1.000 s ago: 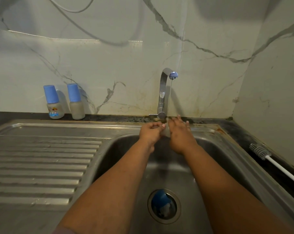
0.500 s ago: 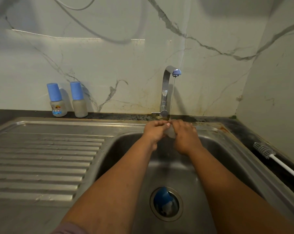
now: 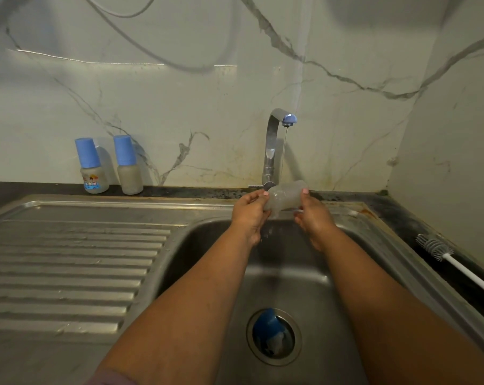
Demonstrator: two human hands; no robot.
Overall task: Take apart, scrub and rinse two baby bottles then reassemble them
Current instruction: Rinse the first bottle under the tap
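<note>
Bottle body (image 3: 286, 196) sideways under tap stream | between left hand (image 3: 249, 212) and right hand (image 3: 313, 215), both gripping | seemingly capless

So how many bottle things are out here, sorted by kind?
Capped bottles by the wall: 2
Open bottle body held under the tap: 1
Blue cap in the drain: 1
Bottle brush: 1
Total: 5

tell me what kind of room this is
Most likely a home kitchen, at the sink: a stainless steel sink with a ridged drainboard, a running tap, marble-look wall tiles, and capped baby bottles on the dark counter.
</note>
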